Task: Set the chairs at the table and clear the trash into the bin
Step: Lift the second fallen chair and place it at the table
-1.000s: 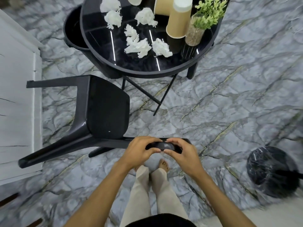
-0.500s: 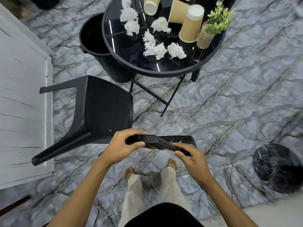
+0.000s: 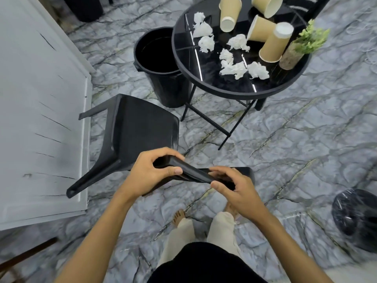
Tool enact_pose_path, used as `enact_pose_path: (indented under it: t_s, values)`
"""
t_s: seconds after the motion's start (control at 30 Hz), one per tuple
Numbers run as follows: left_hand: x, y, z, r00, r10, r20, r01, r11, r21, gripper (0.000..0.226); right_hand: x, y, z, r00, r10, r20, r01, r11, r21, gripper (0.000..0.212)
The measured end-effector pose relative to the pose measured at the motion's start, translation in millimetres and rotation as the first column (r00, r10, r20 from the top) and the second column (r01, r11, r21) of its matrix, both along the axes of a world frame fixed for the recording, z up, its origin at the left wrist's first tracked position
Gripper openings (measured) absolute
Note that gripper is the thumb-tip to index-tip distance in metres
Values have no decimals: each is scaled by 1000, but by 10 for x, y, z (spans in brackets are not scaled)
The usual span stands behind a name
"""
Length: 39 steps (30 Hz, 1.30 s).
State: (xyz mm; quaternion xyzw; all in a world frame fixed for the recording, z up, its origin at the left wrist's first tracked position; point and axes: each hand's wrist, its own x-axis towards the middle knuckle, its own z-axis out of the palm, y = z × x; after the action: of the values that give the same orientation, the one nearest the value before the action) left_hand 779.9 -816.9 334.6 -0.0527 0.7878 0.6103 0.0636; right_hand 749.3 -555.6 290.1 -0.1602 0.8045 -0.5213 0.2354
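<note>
A black plastic chair (image 3: 142, 131) is tilted, its legs pointing left toward the white panel. My left hand (image 3: 151, 172) and my right hand (image 3: 234, 188) both grip the top edge of its backrest, left hand higher. Beyond it stands a round black glass table (image 3: 228, 86) carrying several crumpled white tissues (image 3: 234, 68) and several tan paper cups (image 3: 273, 45), some tipped over. An open black bin (image 3: 161, 66) stands on the floor at the table's left side.
A small potted green plant (image 3: 302, 45) sits at the table's right rim. A white panel (image 3: 40, 111) lies along the left. A dark plastic-wrapped round object (image 3: 357, 217) sits on the marble floor at the right. Another dark chair (image 3: 306, 7) shows behind the table.
The chair has been lifted and turned, its backrest rising in my hands, left side higher. The view has shifted back, so the bin and more of the table now show.
</note>
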Motion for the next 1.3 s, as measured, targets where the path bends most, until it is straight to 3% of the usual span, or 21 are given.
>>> enact_pose_path:
  t_s: [0.13,0.3,0.5,0.7,0.83,1.07,1.2,1.3]
  values:
    - [109,-290,62,997,62,-35,-61,997,42,33,17,79,-36,996,87,-24,-84,992,94,37]
    - [125,-496,168,990,111,-88,-106,992,63,24,-14,-86,113,996,46,-74,-40,996,77,32]
    - [238,-667,363,972,178,-154,-176,984,29,25,-132,-339,429,962,4,-274,9,999,49,33]
    - [604,-505,355,908,365,-206,-374,927,-7,33,-184,-516,624,916,114,-385,-77,991,111,50]
    - [726,-627,361,823,529,-204,-528,847,64,40,-107,-775,709,906,192,-378,-149,979,139,48]
    - [1006,-1133,347,818,549,-171,-525,835,167,41,-60,-1013,806,802,502,-323,-441,863,245,48]
    - [1201,-1477,276,802,579,-149,-544,810,218,35,-61,-1217,840,747,606,-274,-573,796,196,44]
    - [1341,-1752,241,786,602,-143,-549,785,287,34,-79,-1428,856,776,577,-256,-564,816,128,37]
